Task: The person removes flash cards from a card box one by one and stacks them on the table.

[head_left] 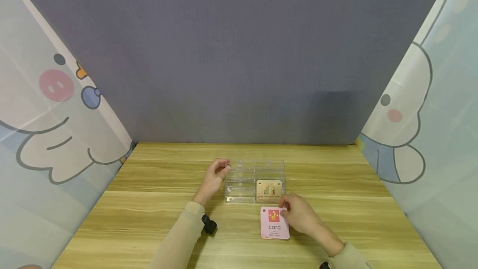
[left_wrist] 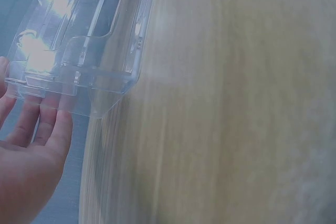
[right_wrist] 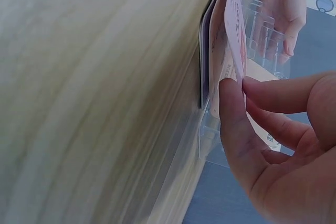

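Note:
A clear plastic tiered holder [head_left: 240, 194] with two columns of compartments stands at the table's middle. My left hand [head_left: 213, 179] grips its back left corner; in the left wrist view, the fingers [left_wrist: 62, 129] lie against its clear wall. A beige card [head_left: 269, 191] with a small picture stands in the holder's front right compartment. In front of the holder is a pink card [head_left: 274, 229] printed "card". Thumb and forefinger of my right hand [head_left: 300, 215] pinch this card by its right edge. The right wrist view shows more cards [right_wrist: 206, 59] beneath the pinched one, slightly apart from it.
The wood-grain table [head_left: 130, 219] ends at a grey-blue back panel [head_left: 239, 61]. Cartoon-printed curtains stand at the left [head_left: 56, 136] and right [head_left: 429, 94]. A black wrist device [head_left: 209, 224] sits by my left sleeve.

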`<state>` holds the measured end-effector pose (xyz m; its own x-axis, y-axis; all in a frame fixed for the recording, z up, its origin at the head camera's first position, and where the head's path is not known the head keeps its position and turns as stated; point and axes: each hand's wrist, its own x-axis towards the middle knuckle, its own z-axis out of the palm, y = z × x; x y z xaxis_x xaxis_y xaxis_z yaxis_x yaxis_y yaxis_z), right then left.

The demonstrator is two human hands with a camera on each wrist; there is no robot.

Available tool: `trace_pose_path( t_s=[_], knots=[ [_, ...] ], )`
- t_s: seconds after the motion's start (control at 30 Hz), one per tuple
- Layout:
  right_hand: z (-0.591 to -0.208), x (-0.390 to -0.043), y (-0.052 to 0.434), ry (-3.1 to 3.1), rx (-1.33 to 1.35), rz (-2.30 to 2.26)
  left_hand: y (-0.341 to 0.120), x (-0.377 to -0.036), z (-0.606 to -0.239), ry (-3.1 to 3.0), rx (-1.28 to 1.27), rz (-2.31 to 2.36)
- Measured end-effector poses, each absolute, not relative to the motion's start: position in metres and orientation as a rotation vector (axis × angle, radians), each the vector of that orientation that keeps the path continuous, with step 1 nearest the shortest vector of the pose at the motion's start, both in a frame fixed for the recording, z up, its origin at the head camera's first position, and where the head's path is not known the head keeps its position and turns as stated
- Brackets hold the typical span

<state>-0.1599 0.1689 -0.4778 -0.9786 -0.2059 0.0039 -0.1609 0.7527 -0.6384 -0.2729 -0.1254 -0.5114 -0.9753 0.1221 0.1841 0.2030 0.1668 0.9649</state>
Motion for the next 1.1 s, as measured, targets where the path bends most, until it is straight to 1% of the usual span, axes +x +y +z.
trace_pose_path(
  t_s=[1.1],
  knots=[
    [-0.4845, -0.1652, 0.1622, 2.905, -0.362, -0.846, -0.1247, -0.2722, -0.5097, -2.345, -0.32, -1.962]
  ],
)
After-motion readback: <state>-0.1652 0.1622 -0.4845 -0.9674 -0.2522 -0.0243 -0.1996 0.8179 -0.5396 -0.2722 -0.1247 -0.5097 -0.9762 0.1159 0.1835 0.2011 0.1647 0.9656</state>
